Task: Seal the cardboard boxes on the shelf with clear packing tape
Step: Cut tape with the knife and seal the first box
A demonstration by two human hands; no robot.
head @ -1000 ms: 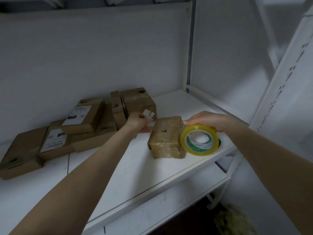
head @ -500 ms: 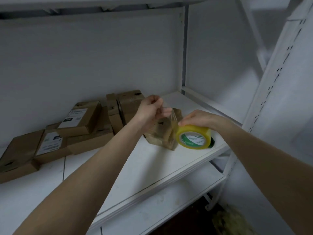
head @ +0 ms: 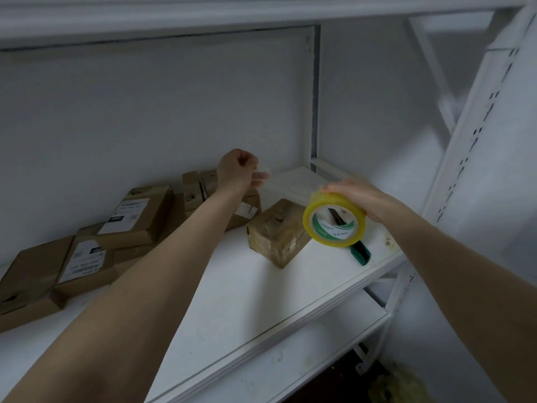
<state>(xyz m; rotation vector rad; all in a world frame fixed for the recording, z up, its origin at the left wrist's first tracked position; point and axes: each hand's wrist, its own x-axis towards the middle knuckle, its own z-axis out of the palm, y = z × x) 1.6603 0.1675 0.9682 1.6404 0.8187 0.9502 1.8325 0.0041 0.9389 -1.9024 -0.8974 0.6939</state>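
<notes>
From the head view, we see the left hand (head: 236, 170) raised above the shelf (head: 261, 301), its fingers curled and pinching the free end of a clear strip (head: 290, 186). The strip runs taut to the yellow roll (head: 334, 222), which the right hand (head: 357, 196) grips from above, fingers wrapped over its rim. Below the strip, just left of the roll, a tape-wrapped box (head: 276, 234) sits on the shelf, touched by neither hand. A green cutter (head: 360, 253) lies under the roll near the shelf's front edge. More boxes (head: 139, 213) are piled at the left by the back wall.
</notes>
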